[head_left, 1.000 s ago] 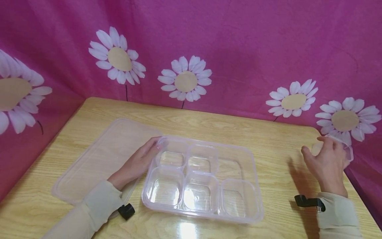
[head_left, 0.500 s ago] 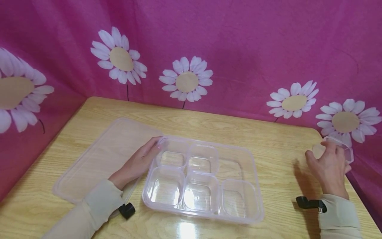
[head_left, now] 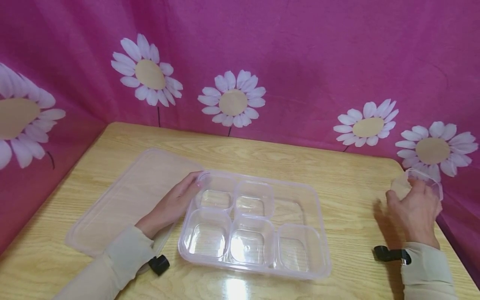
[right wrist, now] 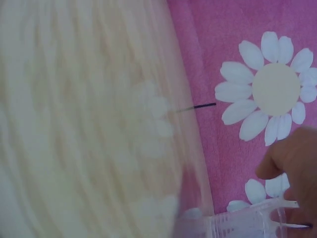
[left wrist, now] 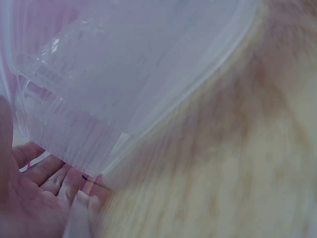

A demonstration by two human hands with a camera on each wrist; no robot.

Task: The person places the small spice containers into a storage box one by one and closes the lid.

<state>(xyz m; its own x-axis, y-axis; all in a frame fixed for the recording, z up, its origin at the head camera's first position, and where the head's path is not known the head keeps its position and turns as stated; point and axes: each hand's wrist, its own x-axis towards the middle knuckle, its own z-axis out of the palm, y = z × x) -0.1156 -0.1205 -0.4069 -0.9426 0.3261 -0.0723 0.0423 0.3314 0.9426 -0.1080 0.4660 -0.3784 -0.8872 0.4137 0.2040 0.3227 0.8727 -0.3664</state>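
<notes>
Well, my left hand [head_left: 170,209] grips the clear box [head_left: 289,210] at its far-left corner (my sleeve [head_left: 121,258] covers part of the lid [head_left: 131,200]); my right hand [head_left: 416,210] seems clamped round a small cup [head_left: 401,184], well right of the box.

Glare whitens the near tabletop [head_left: 352,208]; the left wrist view looks dim, blurred.

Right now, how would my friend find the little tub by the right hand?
Start at the wooden table and go to its far right corner. There the right hand holds a small clear tub. Five similar tubs sit inside the big clear box; this one alone is outside it.
</notes>
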